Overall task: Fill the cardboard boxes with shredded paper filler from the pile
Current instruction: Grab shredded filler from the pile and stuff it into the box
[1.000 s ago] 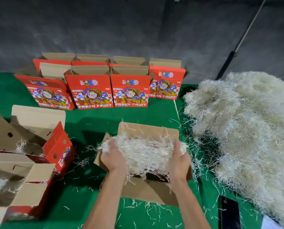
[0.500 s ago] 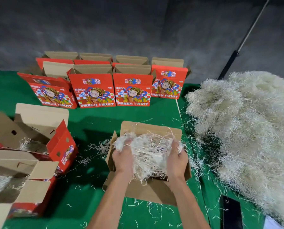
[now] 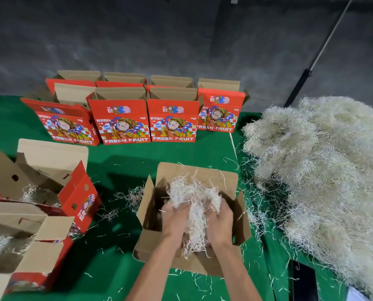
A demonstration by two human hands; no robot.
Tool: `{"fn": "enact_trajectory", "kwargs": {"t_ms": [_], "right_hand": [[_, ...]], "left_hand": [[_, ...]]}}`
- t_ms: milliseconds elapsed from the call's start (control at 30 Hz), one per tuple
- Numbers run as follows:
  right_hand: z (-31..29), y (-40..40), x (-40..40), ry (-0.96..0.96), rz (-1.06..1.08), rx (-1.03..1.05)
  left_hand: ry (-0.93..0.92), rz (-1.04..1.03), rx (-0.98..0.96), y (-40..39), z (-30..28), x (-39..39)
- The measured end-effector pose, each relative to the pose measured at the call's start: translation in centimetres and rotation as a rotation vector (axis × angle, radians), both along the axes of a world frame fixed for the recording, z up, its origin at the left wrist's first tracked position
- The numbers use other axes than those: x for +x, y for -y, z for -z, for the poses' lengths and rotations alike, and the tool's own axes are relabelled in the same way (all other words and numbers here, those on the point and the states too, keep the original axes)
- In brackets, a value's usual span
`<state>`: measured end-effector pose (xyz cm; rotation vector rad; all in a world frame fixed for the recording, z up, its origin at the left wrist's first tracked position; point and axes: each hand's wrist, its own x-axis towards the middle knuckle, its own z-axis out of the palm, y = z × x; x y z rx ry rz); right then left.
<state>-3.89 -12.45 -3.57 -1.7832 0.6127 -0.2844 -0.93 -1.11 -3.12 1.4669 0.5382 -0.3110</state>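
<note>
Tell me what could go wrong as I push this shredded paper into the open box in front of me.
Strands may spill: loose ones already litter the green cloth around the open box.
The wad of shredded paper gripped by your left hand and right hand stands above the rim, so it may spring back.
The upright side flaps could fold in and trap filler.

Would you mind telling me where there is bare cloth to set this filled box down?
Mostly bare green cloth lies between the upright red boxes and the open box. Left boxes and the paper pile crowd both sides.
</note>
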Motion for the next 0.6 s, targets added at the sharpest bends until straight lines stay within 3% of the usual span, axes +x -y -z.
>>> {"fn": "enact_trajectory", "kwargs": {"t_ms": [67, 133, 200, 300, 367, 467, 533, 600], "right_hand": [[-0.5, 1.9, 0.1, -0.023, 0.176, 0.198], [-0.8, 3.6, -0.1, -0.066, 0.247, 0.268], [-1.4, 3.3, -0.5, -0.086, 0.130, 0.247], [-2.1, -0.8, -0.5, -0.072, -0.153, 0.317], [-1.8, -2.9, -0.3, -0.044, -0.260, 0.125], [-0.8, -2.4, 0.1, 0.053, -0.134, -0.208], [-0.9, -1.7, 0.0, 0.044, -0.166, -0.181], [-0.6, -0.9, 0.1, -0.028, -0.130, -0.128]], "left_hand": [[-0.031, -0.175, -0.031, -2.1, -0.3, 1.8], [-0.052, -0.259, 0.001, -4.2, -0.5, 3.1], [-0.050, -0.137, -0.007, -4.2, -1.4, 3.0], [-0.123, 0.141, -0.223, -0.9, -1.5, 1.0], [-0.070, 0.162, -0.257, 1.0, -1.4, -0.1], [0.021, 0.037, -0.039, 1.3, -0.5, 0.2], [-0.005, 0.011, 0.102, 0.3, 0.1, 1.0], [-0.050, -0.066, 0.084, -1.0, -0.2, 2.0]]}}
